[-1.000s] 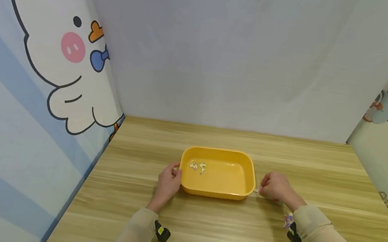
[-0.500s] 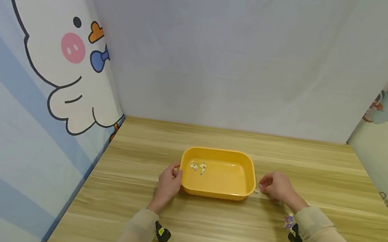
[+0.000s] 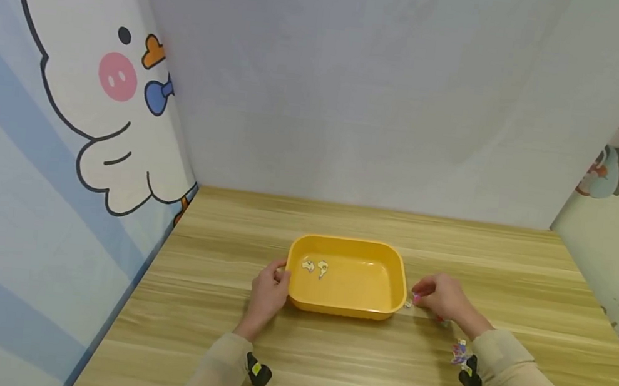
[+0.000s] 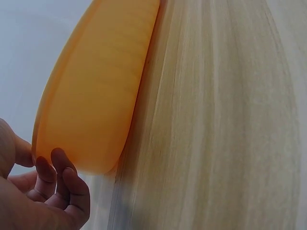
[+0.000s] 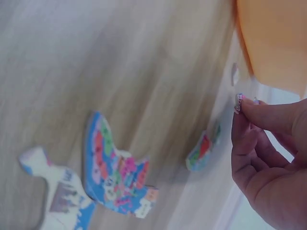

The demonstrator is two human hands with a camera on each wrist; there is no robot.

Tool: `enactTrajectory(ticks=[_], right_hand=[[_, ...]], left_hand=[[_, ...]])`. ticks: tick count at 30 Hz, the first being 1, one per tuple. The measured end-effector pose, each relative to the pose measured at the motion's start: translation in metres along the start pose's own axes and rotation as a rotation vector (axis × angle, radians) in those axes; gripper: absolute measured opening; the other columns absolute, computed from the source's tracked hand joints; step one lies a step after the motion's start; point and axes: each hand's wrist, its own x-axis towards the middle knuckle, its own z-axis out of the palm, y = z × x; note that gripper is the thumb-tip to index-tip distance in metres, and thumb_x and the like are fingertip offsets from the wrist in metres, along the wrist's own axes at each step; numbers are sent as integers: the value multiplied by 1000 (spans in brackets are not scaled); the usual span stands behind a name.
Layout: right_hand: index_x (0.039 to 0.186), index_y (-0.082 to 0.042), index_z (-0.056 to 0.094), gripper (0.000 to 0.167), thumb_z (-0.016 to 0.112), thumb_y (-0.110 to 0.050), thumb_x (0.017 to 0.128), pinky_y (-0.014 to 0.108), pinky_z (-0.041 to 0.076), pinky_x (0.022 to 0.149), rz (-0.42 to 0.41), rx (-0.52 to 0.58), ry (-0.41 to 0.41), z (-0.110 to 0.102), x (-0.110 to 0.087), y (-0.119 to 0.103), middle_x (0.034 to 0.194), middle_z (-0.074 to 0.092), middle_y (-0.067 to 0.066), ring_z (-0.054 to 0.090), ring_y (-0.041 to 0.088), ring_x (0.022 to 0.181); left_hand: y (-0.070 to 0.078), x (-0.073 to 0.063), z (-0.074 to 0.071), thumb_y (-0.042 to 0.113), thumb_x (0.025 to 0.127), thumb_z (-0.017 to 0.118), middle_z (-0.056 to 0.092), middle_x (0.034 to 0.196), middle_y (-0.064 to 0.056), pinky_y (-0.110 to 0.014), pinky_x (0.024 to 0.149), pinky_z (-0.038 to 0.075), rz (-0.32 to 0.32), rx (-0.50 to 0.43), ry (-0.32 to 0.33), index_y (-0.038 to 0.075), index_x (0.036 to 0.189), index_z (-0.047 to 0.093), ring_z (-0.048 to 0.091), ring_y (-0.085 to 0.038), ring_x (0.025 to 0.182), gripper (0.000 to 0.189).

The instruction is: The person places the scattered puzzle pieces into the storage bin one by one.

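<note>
A yellow plastic tray [image 3: 342, 311] stands on the wooden table, with two small pale cut-out pieces [image 3: 322, 268] on its left floor. My left hand [image 3: 269, 292] holds the tray's left end, thumb at the rim and fingers against the outer wall. To the right of the tray, my right hand [image 3: 442, 297] pinches a small pinkish piece [image 5: 239, 103] between thumb and fingertips, just above the table. A small whitish piece [image 3: 408, 304] lies beside the tray's right end. Beneath the right hand is a red and green piece [image 5: 198, 154], partly hidden in the head view.
Near the right wrist lie a colourful map-like puzzle piece [image 5: 117, 170] and a white and blue piece [image 5: 64, 199], close together. A grey-white wall [image 3: 376, 99] rises behind the table, with cartoon-printed panels [image 3: 121, 148] at the sides.
More of the pink piece shows at the right fingertips, which have turned slightly. The left hand and the tray have stayed in place.
</note>
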Motion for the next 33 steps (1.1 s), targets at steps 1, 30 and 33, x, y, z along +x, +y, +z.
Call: enactTrajectory(ticks=[1, 30, 33], right_hand=[[93, 1, 72, 18, 75, -5, 77, 39, 51, 71, -7, 4, -9, -1, 0, 0, 84, 70, 7, 64, 20, 77], [97, 6, 70, 15, 70, 1, 83, 33, 52, 68, -145, 69, -74, -48, 8, -24, 91, 69, 12, 64, 22, 80], [99, 6, 70, 16, 69, 0, 84, 34, 52, 69, -140, 70, -83, -50, 10, -29, 91, 69, 12, 65, 22, 80]], left_hand=[[0, 0, 0, 6, 93, 56, 54, 68, -5, -27, 47, 42, 5, -1, -1, -3, 117, 62, 47, -12, 52, 26], [4, 0, 3, 7, 93, 56, 56, 69, -5, -27, 48, 43, -20, -7, -3, -2, 117, 62, 49, -13, 53, 27], [4, 0, 3, 7, 93, 56, 56, 69, -5, -27, 47, 43, -28, -5, 0, -2, 117, 62, 49, -14, 52, 27]])
